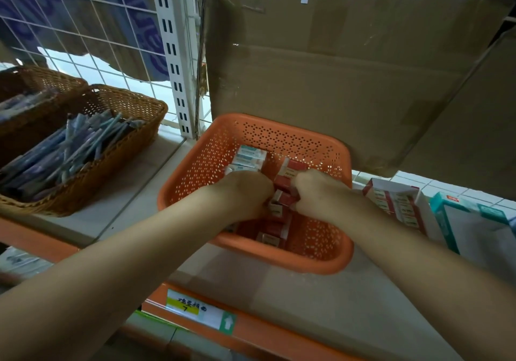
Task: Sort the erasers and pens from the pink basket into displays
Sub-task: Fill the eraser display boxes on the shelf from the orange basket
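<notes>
Shop shelf (293, 291), pink basket (279, 134), left hand (245, 193) and right hand (321, 190) inside, each grip curled round red erasers (285, 200)

Cardboard sheet (349, 75) at back, wire grid (83, 25) upper L, slotted upright (173, 53) btw; label (195, 309) on shelf (307, 299) edge.

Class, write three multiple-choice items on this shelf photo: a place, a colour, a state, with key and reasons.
1. Where do the pens lie? A in the wicker basket; B on the floor; C in a drawer.
2. What colour are the sleeves of the erasers between the hands? A green; B red; C yellow.
3. What are the left hand and right hand doing? A hanging idle; B gripping erasers inside the plastic basket; C waving.
Key: 1 A, pens fill the wicker basket; 2 B, red shows between the hands; 3 B, both curl round erasers.
</notes>
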